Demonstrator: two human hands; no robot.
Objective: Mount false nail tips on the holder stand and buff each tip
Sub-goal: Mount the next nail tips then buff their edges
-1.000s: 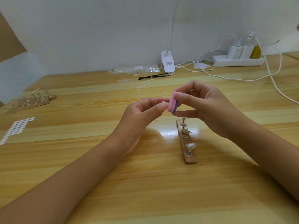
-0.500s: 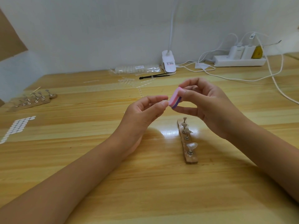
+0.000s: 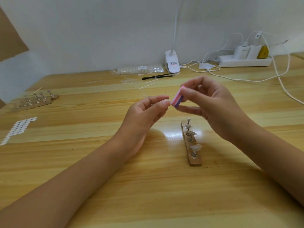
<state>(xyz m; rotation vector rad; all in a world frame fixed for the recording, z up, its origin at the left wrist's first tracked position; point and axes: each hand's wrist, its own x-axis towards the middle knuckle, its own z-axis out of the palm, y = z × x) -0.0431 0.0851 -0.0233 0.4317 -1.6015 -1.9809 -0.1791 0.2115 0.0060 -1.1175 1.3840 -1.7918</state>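
Above the desk (image 3: pixel 148 195), the left hand (image 3: pixel 144 116) pinches a clear nail tip (image 3: pixel 165 99) against the pink-purple buffer block (image 3: pixel 177 100) gripped in the right hand (image 3: pixel 212 106), with the holder stand (image 3: pixel 191 146) lying nearer.

White clip lamp (image 3: pixel 172 64) by wall; black brush (image 3: pixel 156 77) just beside it; power strip (image 3: pixel 245 61) far right, white cables (image 3: pixel 243 80) trailing over wooden table (image 3: pixel 148 195).

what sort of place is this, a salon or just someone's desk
Likely a home or small-workshop desk set up for nail craft, not a salon: a plain wooden table against a bare wall, a holder stand carrying nail tips, a clip-on lamp and a power strip.
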